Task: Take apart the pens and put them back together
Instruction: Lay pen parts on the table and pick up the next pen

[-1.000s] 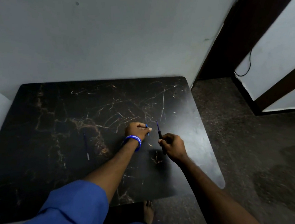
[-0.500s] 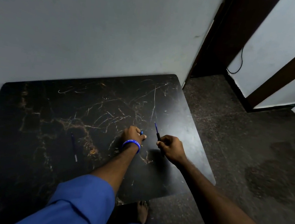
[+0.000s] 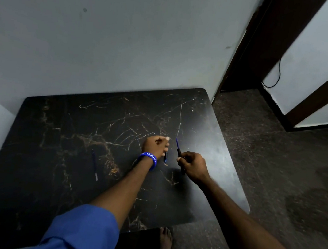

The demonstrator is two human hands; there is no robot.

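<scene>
My right hand [image 3: 193, 164] is closed around a dark pen barrel [image 3: 180, 152] whose thin blue refill [image 3: 177, 142] sticks out upward and away from me. My left hand [image 3: 156, 145], with a blue wristband, rests knuckles-up on the black marble table [image 3: 59, 127]. A small blue pen part [image 3: 165, 157] lies on the table right by its fingers; whether the fingers touch it is unclear. A second dark blue pen [image 3: 94, 164] lies alone on the table to the left.
The table stands against a pale wall [image 3: 107, 40], with its right edge [image 3: 233, 164] over a speckled dark floor. A dark door frame [image 3: 251, 42] rises at the back right. A bare foot [image 3: 166, 239] shows under the table's near edge.
My left hand has opened and lowered onto the table, leaving the small blue part beside its fingers. The right hand has kept its grip on the barrel with the refill sticking out.
</scene>
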